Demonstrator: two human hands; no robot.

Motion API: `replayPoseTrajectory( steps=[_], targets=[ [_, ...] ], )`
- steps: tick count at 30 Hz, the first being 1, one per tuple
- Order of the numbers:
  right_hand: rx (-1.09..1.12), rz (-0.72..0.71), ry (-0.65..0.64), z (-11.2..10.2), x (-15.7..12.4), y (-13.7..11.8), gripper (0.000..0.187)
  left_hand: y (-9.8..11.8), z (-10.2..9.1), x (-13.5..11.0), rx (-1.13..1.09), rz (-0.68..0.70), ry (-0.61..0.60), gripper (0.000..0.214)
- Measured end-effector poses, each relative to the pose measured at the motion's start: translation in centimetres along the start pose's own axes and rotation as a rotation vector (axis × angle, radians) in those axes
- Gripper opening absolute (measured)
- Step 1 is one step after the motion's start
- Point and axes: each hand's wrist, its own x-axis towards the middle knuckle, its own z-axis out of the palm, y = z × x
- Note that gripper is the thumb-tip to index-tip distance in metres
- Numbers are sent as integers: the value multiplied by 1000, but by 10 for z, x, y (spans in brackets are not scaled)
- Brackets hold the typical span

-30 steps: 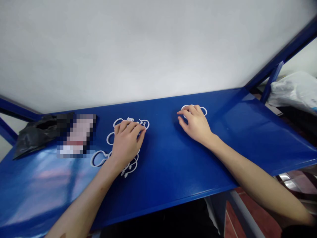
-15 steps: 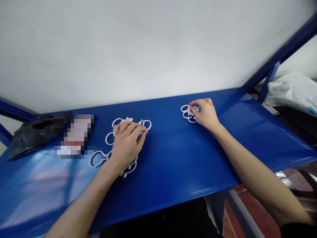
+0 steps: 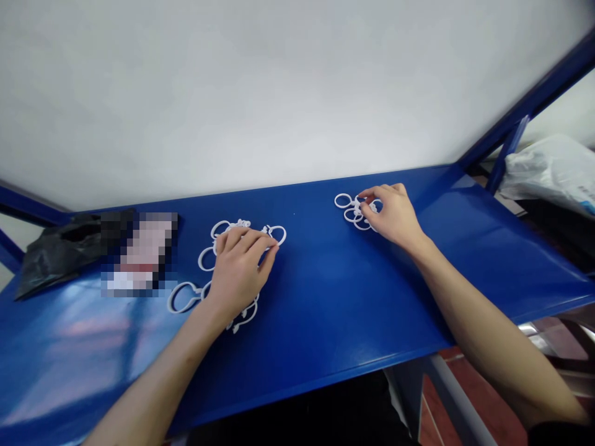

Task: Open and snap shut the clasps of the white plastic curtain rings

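My left hand [image 3: 239, 263] lies over a loose group of white plastic ring clips [image 3: 207, 259] on the left. Its thumb and index fingertip meet at the lower edge of one ring clip [image 3: 277, 235], pinching it. Other clips are partly hidden under the palm; an open-ended one [image 3: 183, 298] lies near the wrist. On the right, my right hand [image 3: 393, 214] hovers at a smaller pile of the same clips [image 3: 354, 217]. A narrow gap shows between its thumb and index fingertip, beside the tail of a clip [image 3: 343, 200] at the pile's left edge.
The clips lie on a blue tabletop [image 3: 320, 297] against a pale wall [image 3: 288, 93]. Left of them are a black plastic bag [image 3: 60, 254] and a pixelated flat object [image 3: 146, 248]. A blue frame bar [image 3: 509, 155] and a white plastic bag [image 3: 553, 170] stand right.
The clip by my right hand has shifted slightly left, and that hand has drawn slightly right, its fingertips parting. My left hand stays almost where it was.
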Motion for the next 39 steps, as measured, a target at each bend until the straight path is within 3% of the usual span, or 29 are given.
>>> replayPoseTrajectory(
  steps=[6,10,13,16,18,21,23,26,30,34,39],
  targets=[
    [-8,-53,29,-3,-1,-9,19,4,-4,3,16,26,-5,7],
    [76,-152,18,-5,-9,-32,18,12,-6,4,-21,65,13,5],
    [304,-225,-155,-1,-25,-61,17,19,-6,2,-87,135,7,8],
    [619,-114,-395,8,-42,-86,24,24,-6,-1,-149,246,-11,16],
    [731,-38,-455,14,-49,-95,21,27,-7,-2,-164,314,-23,19],
    [827,32,-432,18,-53,-97,14,31,-6,-2,-176,343,-37,20],
    [853,41,-386,17,-53,-95,13,34,-5,-2,-219,261,-9,18],
    [819,-29,-333,15,-54,-93,14,38,-4,-2,-282,-10,23,14],
    [734,-158,-328,14,-57,-94,15,37,-5,-3,-367,-284,-116,12],
    [742,-256,-337,13,-58,-96,14,38,-8,-3,-450,-342,-140,14],
    [776,-311,-344,11,-61,-99,14,45,-10,-5,-504,-325,-69,12]
  ],
)
